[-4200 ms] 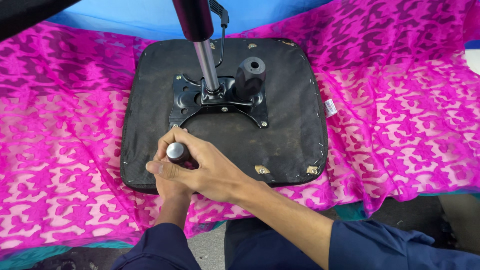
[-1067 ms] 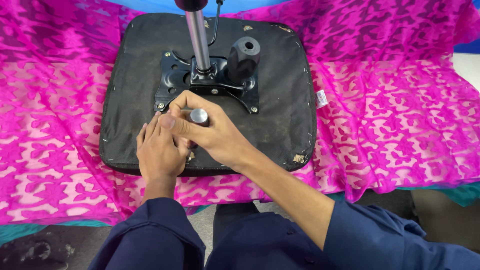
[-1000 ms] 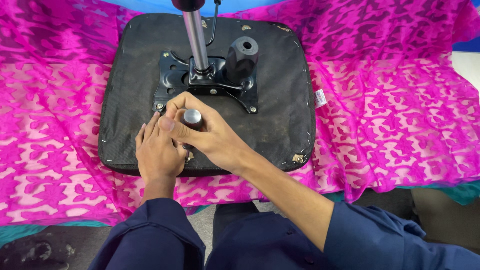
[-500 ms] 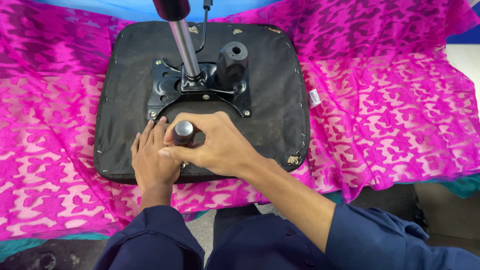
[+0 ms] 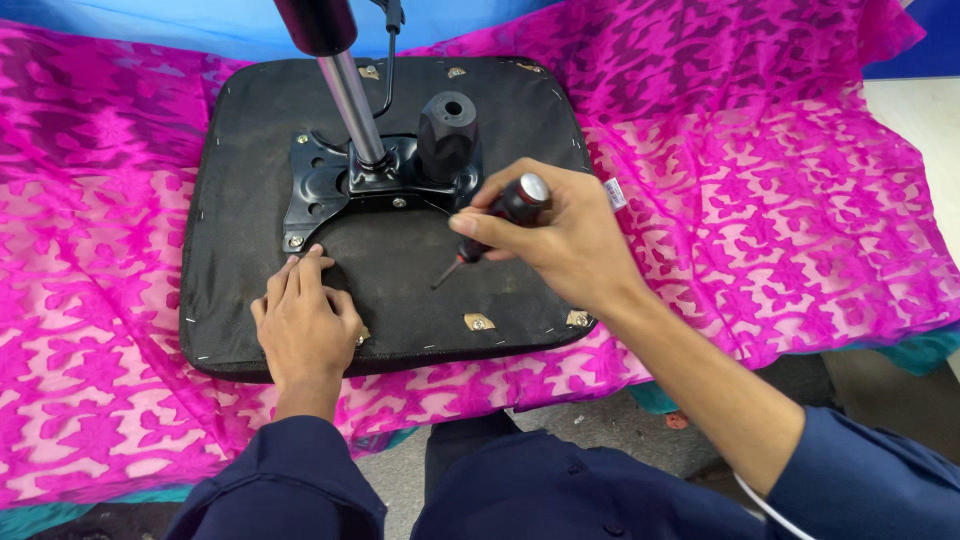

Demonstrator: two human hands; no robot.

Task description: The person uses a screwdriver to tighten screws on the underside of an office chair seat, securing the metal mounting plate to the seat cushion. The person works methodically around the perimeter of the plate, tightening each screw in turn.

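Note:
An upturned black chair seat (image 5: 250, 150) lies on a pink patterned cloth (image 5: 760, 180). A black metal mounting plate (image 5: 320, 185) with a chrome gas cylinder (image 5: 350, 100) and a black knob (image 5: 447, 135) is fixed to its middle. My right hand (image 5: 560, 235) grips a screwdriver (image 5: 495, 225) with a dark handle, its tip hanging just above the seat, right of the plate. My left hand (image 5: 305, 320) rests flat on the seat near the plate's front left corner, fingers close together, holding nothing.
A blue sheet (image 5: 150, 25) shows beyond the cloth at the top. Small metal brackets (image 5: 478, 322) sit along the seat's front edge. A thin black lever (image 5: 388, 50) rises beside the cylinder. Grey floor (image 5: 600, 420) lies below the cloth's edge.
My right hand has lifted the screwdriver away from the plate's front left corner and carried it to the right. My left hand has let go of the tool and lies flat on the seat.

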